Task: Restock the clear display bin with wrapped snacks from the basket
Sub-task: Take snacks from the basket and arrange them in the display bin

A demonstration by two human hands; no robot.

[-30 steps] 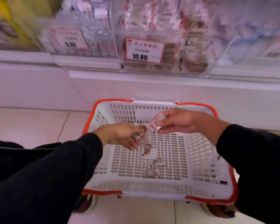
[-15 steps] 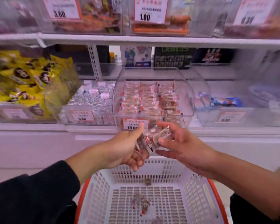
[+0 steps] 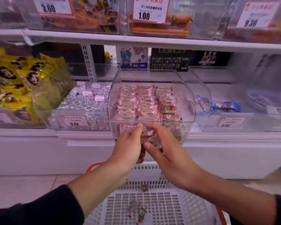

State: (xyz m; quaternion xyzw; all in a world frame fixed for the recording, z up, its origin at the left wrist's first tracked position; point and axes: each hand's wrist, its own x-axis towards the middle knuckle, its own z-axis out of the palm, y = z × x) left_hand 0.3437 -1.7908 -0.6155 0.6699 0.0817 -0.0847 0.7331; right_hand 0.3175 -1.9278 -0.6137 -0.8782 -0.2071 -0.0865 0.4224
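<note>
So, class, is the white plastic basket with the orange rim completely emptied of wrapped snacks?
No: a few clear-wrapped snacks lie on the floor of the white slotted basket, below the two hands.

I have both arms stretched forward, bare forearms out of dark sleeves, meeting in the middle of the view. My left hand (image 3: 128, 144) is raised with knuckles toward me, fingers (image 3: 140, 127) curled inward on a small bundle. My right hand (image 3: 165, 148) faces it, thumb up top, fingers closing on the same bundle from the other side.
</note>
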